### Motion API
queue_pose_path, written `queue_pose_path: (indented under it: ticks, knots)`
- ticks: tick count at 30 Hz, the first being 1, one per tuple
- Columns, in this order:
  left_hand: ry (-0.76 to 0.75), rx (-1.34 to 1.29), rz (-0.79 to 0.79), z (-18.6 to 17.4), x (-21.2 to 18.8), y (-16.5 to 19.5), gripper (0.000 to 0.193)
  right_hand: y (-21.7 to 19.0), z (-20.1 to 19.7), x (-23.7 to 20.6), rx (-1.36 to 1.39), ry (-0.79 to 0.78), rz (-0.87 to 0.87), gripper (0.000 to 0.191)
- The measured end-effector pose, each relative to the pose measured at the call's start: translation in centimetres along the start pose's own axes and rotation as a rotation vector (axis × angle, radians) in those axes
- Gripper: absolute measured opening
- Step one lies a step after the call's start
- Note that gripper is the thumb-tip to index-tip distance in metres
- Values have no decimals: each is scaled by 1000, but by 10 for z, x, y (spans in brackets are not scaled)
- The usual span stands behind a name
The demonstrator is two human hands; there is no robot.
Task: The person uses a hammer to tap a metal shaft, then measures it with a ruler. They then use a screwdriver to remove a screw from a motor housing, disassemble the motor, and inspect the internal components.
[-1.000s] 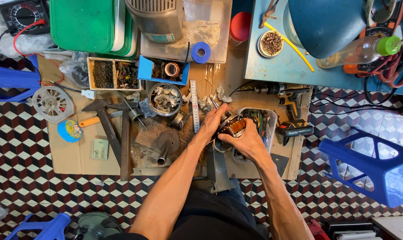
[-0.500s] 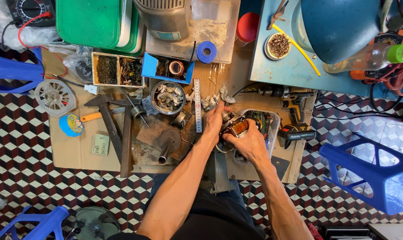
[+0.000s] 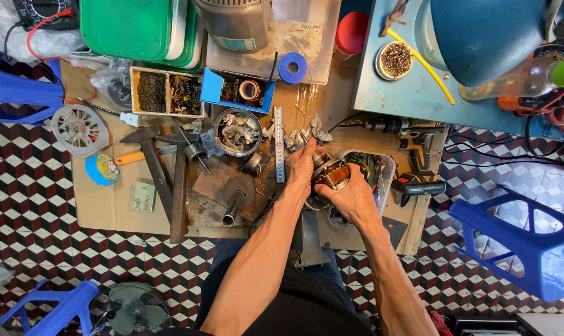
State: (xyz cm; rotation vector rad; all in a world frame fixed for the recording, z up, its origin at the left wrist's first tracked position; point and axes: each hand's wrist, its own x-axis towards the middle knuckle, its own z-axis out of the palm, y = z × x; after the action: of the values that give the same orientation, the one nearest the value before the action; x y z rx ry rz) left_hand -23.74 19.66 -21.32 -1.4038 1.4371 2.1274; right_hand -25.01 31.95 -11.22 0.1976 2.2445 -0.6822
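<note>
Copper-wound motor part [image 3: 331,175] sits between the two hands, over the cardboard sheet [image 3: 107,208] on the tiled floor, just left of a clear plastic tub [image 3: 384,171]. In the head view, its orange-brown winding shows between the hands; most of its body is covered, so its long axis and the way it points cannot be told for sure. The left hand [image 3: 302,163] lies on the left side of the part, fingers close together and stretched away from the person, touching its upper left edge. The right hand [image 3: 354,196] covers the part from the right and below, fingers curled around it; whether they press tight cannot be seen. A steel ruler [image 3: 279,144] lies just left of the left hand, with its length running away from the person. A round metal bowl [image 3: 237,132] with scrap pieces stands further left, and a cordless drill [image 3: 415,180] lies to the right of the tub.
</note>
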Motion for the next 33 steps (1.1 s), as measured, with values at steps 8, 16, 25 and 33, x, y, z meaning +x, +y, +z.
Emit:
queue_pose_path:
  ticks: [8,16,25,33]
  knots:
    - [-138,-75,-73,-9,4,0,45,-8,-11,2,-45,-104,75,96]
    - [-458,-59,-79,-33,5,3,47,7,-3,6,-45,-21,20,103]
    - [-460,-146,12,-49,11,-1,48,10,8,14,-110,0,-72,100]
    - [-271,-440,-8,-24,18,-9,36,-6,1,17,-117,-51,-5,95]
